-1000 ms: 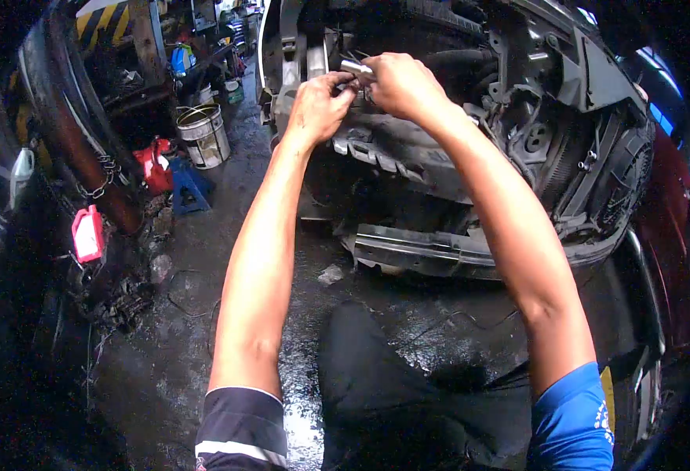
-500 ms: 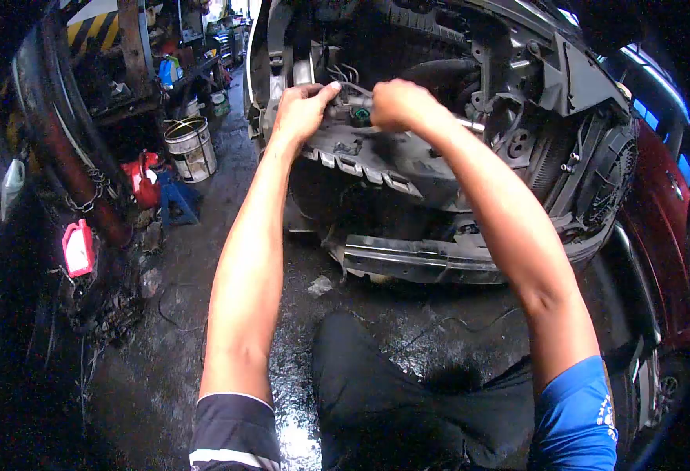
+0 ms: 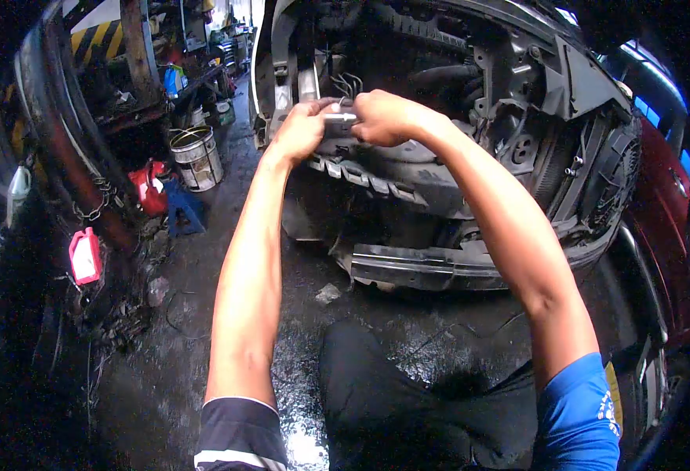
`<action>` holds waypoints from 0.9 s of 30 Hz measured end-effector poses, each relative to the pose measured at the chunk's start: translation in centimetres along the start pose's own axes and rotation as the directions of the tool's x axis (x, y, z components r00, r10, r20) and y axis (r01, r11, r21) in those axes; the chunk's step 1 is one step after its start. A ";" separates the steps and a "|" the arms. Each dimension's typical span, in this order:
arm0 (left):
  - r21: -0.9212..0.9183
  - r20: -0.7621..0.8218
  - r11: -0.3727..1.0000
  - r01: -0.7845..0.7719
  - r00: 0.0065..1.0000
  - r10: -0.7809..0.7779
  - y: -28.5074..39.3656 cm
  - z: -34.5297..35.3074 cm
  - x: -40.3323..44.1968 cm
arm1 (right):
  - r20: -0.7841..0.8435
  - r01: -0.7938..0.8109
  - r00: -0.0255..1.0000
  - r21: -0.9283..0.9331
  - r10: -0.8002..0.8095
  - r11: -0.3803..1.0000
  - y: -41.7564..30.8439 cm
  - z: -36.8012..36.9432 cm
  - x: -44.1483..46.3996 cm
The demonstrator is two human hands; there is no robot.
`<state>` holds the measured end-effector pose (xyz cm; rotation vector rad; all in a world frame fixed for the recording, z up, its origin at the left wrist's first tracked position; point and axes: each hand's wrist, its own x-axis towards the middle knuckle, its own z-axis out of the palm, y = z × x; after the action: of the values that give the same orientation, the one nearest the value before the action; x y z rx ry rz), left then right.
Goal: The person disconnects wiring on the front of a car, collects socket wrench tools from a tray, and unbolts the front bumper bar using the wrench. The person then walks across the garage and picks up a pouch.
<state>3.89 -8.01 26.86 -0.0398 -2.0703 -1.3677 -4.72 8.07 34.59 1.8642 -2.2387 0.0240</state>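
Both hands are raised over the front of a car with its bumper off. Between them runs a short silver metal rod (image 3: 340, 117), looking like part of a hand tool. My left hand (image 3: 301, 135) pinches around the rod's left end, thumb on top. My right hand (image 3: 393, 119) is closed in a fist at its right end; the fingers hide the rest. Just below the hands is the dark front panel (image 3: 376, 161) with a toothed lower edge. Thin cables (image 3: 349, 84) curve behind the hands in the engine bay.
A metal bumper beam (image 3: 407, 263) crosses low on the car. A dirty white bucket (image 3: 196, 159), a blue stand (image 3: 182, 208) and a red-and-white bottle (image 3: 85, 257) are to the left. The dark floor (image 3: 227, 330) looks wet. A red car (image 3: 662, 212) stands at right.
My right hand has moved left and slightly down, closer to my left hand. The silver rod now lies level between them. The view has shifted slightly.
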 end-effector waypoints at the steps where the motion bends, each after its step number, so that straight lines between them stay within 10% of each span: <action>1: 0.241 -0.078 0.970 -0.029 0.996 0.049 1.0 0.3 -0.7 | -0.034 -0.012 0.999 -0.016 0.011 1.000 0.0 -0.2 -0.3; 11: 0.098 0.041 0.994 0.042 0.998 -0.047 -0.2 0.0 0.0 | -0.491 0.036 0.865 -0.149 -0.105 0.988 0.9 1.5 -1.4; 14: 0.387 0.063 0.891 -0.236 0.971 0.230 -0.6 -0.9 -0.5 | -0.431 -0.115 0.893 0.060 0.129 0.992 -0.5 1.1 -1.7; 15: 0.107 0.067 0.992 -0.068 0.996 0.061 0.0 -0.3 -0.4 | -0.480 -0.128 0.853 0.189 0.205 0.974 -0.5 1.6 -1.2; 18: 0.200 0.050 0.980 0.009 0.999 -0.020 1.9 0.4 -1.2 | -0.387 -0.180 0.865 0.352 0.318 0.918 0.1 1.5 0.1; 25: 0.090 -0.145 0.988 -0.125 0.980 0.137 0.7 1.3 -0.9 | -0.365 -0.259 0.806 0.490 0.465 0.832 -0.7 2.1 0.7; 27: 0.318 -0.196 0.937 -0.145 0.957 0.215 1.8 1.8 -1.8 | -0.322 -0.265 0.813 0.538 0.485 0.801 -0.4 2.5 1.0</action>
<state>5.09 -5.12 26.91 0.0537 -2.0011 -0.8910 -4.88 6.63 32.33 1.3284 -2.3454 1.0500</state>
